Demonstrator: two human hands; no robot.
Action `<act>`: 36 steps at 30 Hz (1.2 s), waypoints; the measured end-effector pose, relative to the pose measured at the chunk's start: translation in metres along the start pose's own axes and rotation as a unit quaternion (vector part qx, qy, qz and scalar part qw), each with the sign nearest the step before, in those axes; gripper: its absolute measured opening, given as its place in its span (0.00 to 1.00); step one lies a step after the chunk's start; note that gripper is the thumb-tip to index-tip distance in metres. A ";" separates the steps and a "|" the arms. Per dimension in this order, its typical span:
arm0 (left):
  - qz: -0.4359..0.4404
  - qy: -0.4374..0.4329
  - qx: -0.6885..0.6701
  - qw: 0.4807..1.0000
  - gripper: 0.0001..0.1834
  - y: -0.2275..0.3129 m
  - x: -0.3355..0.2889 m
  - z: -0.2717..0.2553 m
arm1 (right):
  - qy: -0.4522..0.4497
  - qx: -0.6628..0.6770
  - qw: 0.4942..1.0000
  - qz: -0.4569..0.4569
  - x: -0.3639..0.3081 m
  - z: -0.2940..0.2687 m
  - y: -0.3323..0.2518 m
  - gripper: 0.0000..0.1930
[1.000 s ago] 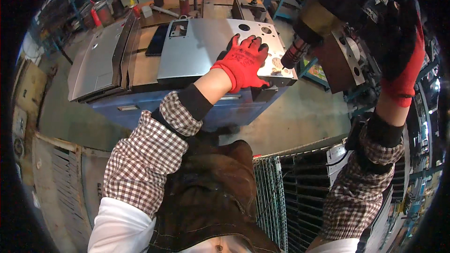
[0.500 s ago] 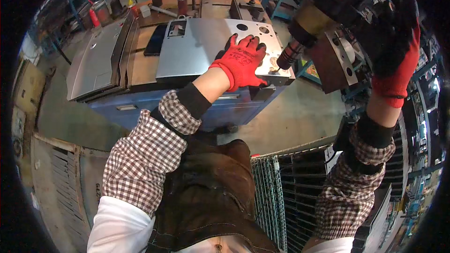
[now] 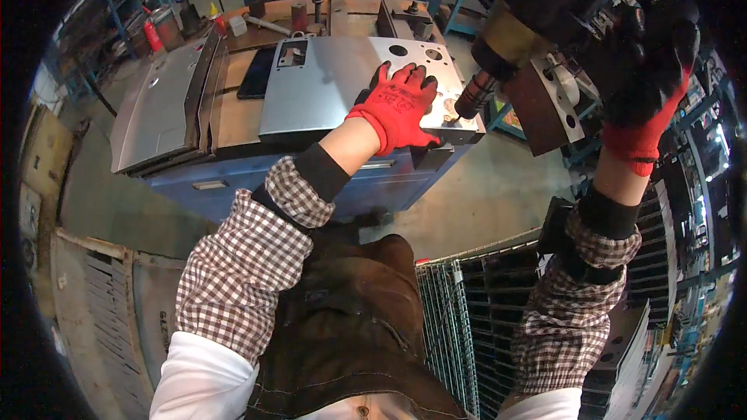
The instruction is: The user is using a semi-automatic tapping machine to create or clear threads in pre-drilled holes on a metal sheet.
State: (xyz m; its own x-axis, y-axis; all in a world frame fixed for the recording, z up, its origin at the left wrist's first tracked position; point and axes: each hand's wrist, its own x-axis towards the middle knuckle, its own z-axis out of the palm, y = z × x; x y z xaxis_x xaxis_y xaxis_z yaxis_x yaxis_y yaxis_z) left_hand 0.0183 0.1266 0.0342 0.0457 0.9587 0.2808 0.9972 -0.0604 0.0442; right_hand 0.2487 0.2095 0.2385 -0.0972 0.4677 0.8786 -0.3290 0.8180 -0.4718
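Note:
My left hand (image 3: 397,105), in a red glove with black fingertips, lies spread on a silver sheet-metal panel (image 3: 311,97), its thumb over the near edge. The panel has a rectangular cutout at the far left and several round holes at the right. Just right of that hand, a drill chuck (image 3: 476,93) slants down from the dark drill press (image 3: 510,35), its tip at the panel's right corner. My right hand (image 3: 650,101), gloved alike, is raised beside the machine at the far right. Its black fingers merge with the dark background; whether they grip a handle is hidden.
Left of the panel lie a dark phone-like slab (image 3: 257,74) and a stack of metal panels (image 3: 159,105). A hammer (image 3: 268,23), a red bottle (image 3: 153,35) and clamping bolts (image 3: 317,8) stand behind. A wire rack (image 3: 451,319) is near my legs at the right.
My right hand has come a little left and lower. The chuck's tip sits slightly lower at the panel's corner. My left hand stays spread on the panel.

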 end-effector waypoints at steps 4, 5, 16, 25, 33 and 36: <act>0.002 0.015 0.002 1.000 0.54 0.002 0.001 0.000 | 0.021 0.073 0.997 0.030 -0.002 0.000 -0.004 0.22; 0.003 0.018 0.004 1.000 0.54 0.002 0.001 0.001 | 0.018 0.057 0.998 0.022 -0.001 -0.002 -0.004 0.22; -0.005 -0.006 0.012 1.000 0.54 0.006 0.000 -0.005 | -0.002 0.029 1.000 0.002 0.002 -0.004 -0.003 0.22; -0.007 -0.022 0.005 1.000 0.54 0.008 0.002 -0.012 | -0.005 0.020 1.000 -0.003 0.003 -0.007 -0.004 0.22; -0.011 -0.026 -0.006 1.000 0.55 0.009 0.001 -0.014 | -0.007 0.016 1.000 -0.005 0.004 -0.007 -0.005 0.22; -0.012 -0.024 -0.007 1.000 0.54 0.009 0.001 -0.014 | -0.008 0.016 1.000 -0.005 0.004 -0.006 -0.005 0.22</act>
State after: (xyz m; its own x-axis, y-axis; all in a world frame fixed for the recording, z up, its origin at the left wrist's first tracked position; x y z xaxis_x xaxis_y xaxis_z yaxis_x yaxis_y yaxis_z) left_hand 0.0261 0.1230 0.0487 0.0246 0.9721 0.2331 0.9971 -0.0407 0.0646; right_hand 0.2557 0.2095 0.2434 -0.1084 0.4542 0.8843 -0.3598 0.8113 -0.4608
